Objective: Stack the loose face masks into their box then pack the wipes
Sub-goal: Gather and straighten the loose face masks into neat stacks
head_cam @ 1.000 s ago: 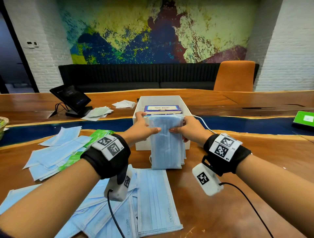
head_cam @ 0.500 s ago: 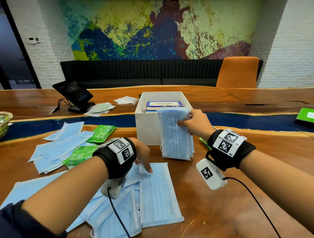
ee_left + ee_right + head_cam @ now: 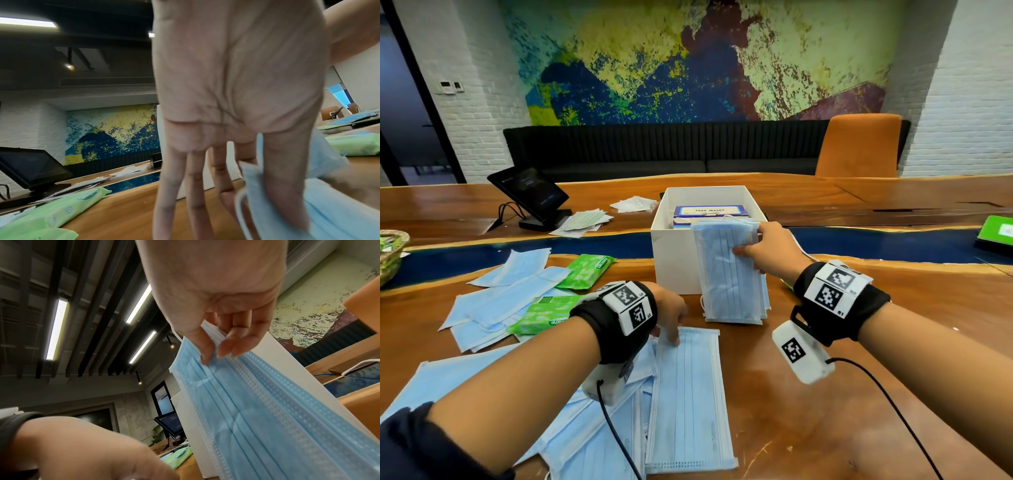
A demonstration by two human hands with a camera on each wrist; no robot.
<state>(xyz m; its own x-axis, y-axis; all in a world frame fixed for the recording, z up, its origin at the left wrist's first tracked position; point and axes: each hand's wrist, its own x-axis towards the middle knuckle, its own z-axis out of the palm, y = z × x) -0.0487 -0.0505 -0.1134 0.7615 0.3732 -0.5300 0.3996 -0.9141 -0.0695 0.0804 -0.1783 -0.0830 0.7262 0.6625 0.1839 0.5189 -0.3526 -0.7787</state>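
Observation:
My right hand [image 3: 758, 250] pinches a stack of blue face masks [image 3: 729, 274] near its top. The stack stands upright on the table against the front of the open white box [image 3: 674, 263]; thumb and fingertips [image 3: 226, 347] clamp its edge. A blue-and-white face mask carton [image 3: 710, 214] sits inside the box. My left hand [image 3: 671, 318] reaches down to the top left corner of a loose mask [image 3: 688, 394]. Its index finger [image 3: 287, 178] lies over the lifted corner, and the thumb is hidden. More loose masks [image 3: 493, 305] and two green wipe packs [image 3: 585, 270] [image 3: 544, 313] lie to the left.
A tablet on a stand [image 3: 530, 195] and loose papers [image 3: 582, 222] sit at the back left, with a wicker basket [image 3: 390, 253] at the left edge. A green flat item [image 3: 996, 233] lies far right. An orange chair [image 3: 859, 147] stands behind the wooden table [image 3: 859, 428].
My left hand let go of the upright stack and dropped to the loose masks near me, then shifted to one mask's corner. The right hand keeps the stack against the box.

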